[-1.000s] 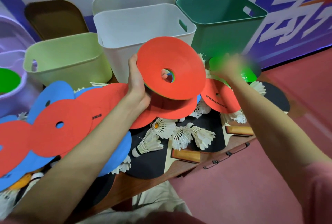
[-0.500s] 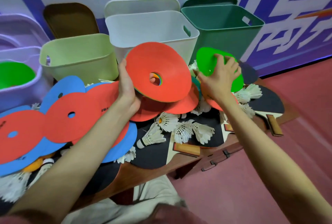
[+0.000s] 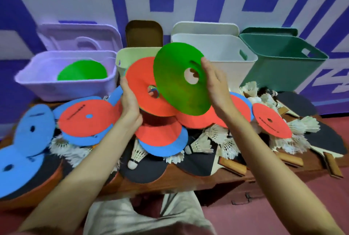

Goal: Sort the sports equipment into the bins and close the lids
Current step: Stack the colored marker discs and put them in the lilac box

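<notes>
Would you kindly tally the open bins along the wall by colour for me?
Purple bin: 1
Pale green bin: 1
White bin: 1
Dark green bin: 1
Total: 4

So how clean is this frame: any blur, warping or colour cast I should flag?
Head view: wide-angle warping bows the bins and wall lettering outward; the lilac bin and the wall behind look soft and smeared; the green disc in the right hand is slightly blurred; the shuttlecocks at centre stay fairly sharp; light is even, with no glare.
</notes>
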{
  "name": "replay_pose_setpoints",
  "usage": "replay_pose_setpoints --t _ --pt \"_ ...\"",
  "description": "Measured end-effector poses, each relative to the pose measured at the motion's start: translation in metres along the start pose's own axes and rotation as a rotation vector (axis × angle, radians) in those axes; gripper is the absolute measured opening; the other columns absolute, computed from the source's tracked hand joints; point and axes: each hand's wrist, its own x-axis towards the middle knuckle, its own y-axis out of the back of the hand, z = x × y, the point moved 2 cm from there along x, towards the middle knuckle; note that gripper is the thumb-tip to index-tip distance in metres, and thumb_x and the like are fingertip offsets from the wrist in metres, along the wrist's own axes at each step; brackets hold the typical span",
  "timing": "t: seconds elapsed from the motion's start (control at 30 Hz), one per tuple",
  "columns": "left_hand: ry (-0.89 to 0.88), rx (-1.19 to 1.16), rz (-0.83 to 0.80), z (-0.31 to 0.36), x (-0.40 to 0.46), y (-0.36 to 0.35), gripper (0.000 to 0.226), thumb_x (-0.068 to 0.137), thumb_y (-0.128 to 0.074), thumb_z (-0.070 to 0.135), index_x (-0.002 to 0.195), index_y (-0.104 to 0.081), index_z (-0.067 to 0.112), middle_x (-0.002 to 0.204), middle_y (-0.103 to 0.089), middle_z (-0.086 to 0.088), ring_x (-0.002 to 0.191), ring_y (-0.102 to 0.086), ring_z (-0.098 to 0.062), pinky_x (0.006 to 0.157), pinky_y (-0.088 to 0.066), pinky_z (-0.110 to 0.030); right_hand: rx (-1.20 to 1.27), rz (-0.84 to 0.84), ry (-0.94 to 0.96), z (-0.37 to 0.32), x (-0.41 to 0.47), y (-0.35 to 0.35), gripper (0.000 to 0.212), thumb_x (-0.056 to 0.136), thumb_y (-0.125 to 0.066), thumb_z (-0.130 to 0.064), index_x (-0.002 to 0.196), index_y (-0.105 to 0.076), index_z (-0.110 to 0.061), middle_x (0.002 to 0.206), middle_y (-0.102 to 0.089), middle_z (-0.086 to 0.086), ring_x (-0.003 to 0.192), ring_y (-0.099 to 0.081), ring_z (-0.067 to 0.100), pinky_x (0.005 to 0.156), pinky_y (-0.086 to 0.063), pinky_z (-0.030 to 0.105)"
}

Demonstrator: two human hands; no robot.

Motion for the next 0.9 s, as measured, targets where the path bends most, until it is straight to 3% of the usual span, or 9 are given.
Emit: replay_pose_setpoints --t 0.1,0.2,0.27,0.33,0.47,0.6,0.7,0.83,0.9 --pt "-0.007 0.012 0.045 0.014 0.008 0.023 0.039 0.100 -0.035 0.047 0.096 -0.063 0.019 0.112 -0.068 0.000 0.086 -0.066 -0.012 0.078 -0.054 -0.026 0.125 -0.121 -0.252 0.003 0.020 -0.031 0.038 0.099 -0.038 -0.041 0.101 -0.068 -0.019 0.100 -0.071 0.002 0.083 -0.065 0.017 0.083 -0.052 0.031" --pt "-0.009 0.004 0.041 0.026 0.019 0.045 0.043 0.098 -0.037 0.049 0.087 -0.067 0.021 0.092 -0.073 0.005 0.079 -0.067 -0.011 0.068 -0.053 -0.025 0.075 -0.187 -0.209 0.012 0.035 -0.063 0.040 0.102 -0.029 -0.040 0.114 -0.062 -0.021 0.105 -0.068 -0.002 0.092 -0.065 0.013 0.087 -0.051 0.026" --pt "0.001 -0.026 0.046 0.032 0.026 0.058 0.043 0.098 -0.036 0.049 0.090 -0.067 0.021 0.086 -0.073 0.007 0.079 -0.067 -0.012 0.071 -0.053 -0.026 -0.025 -0.134 -0.162 0.019 0.043 -0.083 0.035 0.104 -0.029 -0.030 0.088 -0.060 -0.024 0.079 -0.059 -0.010 0.073 -0.054 -0.001 0.067 -0.046 0.014" --pt "0.009 -0.057 0.042 0.039 0.032 0.069 0.039 0.097 -0.039 0.048 0.092 -0.067 0.021 0.090 -0.072 0.003 0.084 -0.066 -0.017 0.072 -0.053 -0.029 -0.164 -0.062 -0.095 0.029 0.049 -0.103 0.039 0.101 -0.035 -0.025 0.063 -0.047 -0.023 0.061 -0.044 -0.005 0.058 -0.040 0.005 0.054 -0.031 0.029" --pt "0.035 -0.122 0.041 0.052 0.041 0.085 0.036 0.095 -0.041 0.039 0.073 -0.063 0.021 0.069 -0.070 0.002 0.064 -0.065 -0.019 0.065 -0.052 -0.031 -0.371 -0.004 0.013 0.050 0.057 -0.142 0.025 0.094 -0.047 -0.018 0.110 -0.063 -0.007 0.111 -0.057 0.019 0.109 -0.051 0.029 0.096 -0.034 0.032" --pt "0.016 -0.152 0.129 0.072 0.053 0.107 0.036 0.090 -0.047 0.042 0.095 -0.070 0.016 0.095 -0.073 -0.007 0.091 -0.068 -0.030 0.084 -0.055 -0.045 -0.298 -0.156 -0.116 0.050 0.069 -0.178 0.036 0.095 -0.049 -0.020 0.124 -0.050 0.001 0.126 -0.056 0.017 0.113 -0.052 0.025 0.092 -0.034 0.029" --pt "-0.004 -0.132 0.184 0.088 0.070 0.122 0.043 0.089 -0.047 0.045 0.110 -0.069 0.014 0.111 -0.070 -0.013 0.106 -0.064 -0.035 0.095 -0.049 -0.054 -0.300 -0.205 -0.053 0.046 0.086 -0.207 0.029 0.092 -0.050 -0.019 0.103 -0.061 0.006 0.096 -0.063 0.019 0.084 -0.051 0.019 0.069 -0.032 0.032" --pt "-0.043 -0.007 0.216 0.116 0.099 0.128 0.044 0.100 -0.030 0.045 0.114 -0.063 0.019 0.099 -0.072 0.000 0.077 -0.067 -0.019 0.069 -0.056 -0.029 -0.315 -0.171 -0.014 0.043 0.112 -0.250 0.024 0.092 -0.051 -0.014 0.098 -0.061 0.007 0.090 -0.062 0.020 0.081 -0.051 0.021 0.068 -0.032 0.034" --pt "-0.081 0.152 0.246 0.136 0.121 0.135 0.047 0.100 -0.026 0.047 0.104 -0.064 0.019 0.106 -0.068 -0.002 0.084 -0.065 -0.022 0.071 -0.054 -0.030 -0.302 -0.145 -0.016 0.043 0.129 -0.271 0.029 0.090 -0.051 -0.018 0.100 -0.061 0.007 0.099 -0.064 0.025 0.082 -0.051 0.022 0.072 -0.036 0.036"
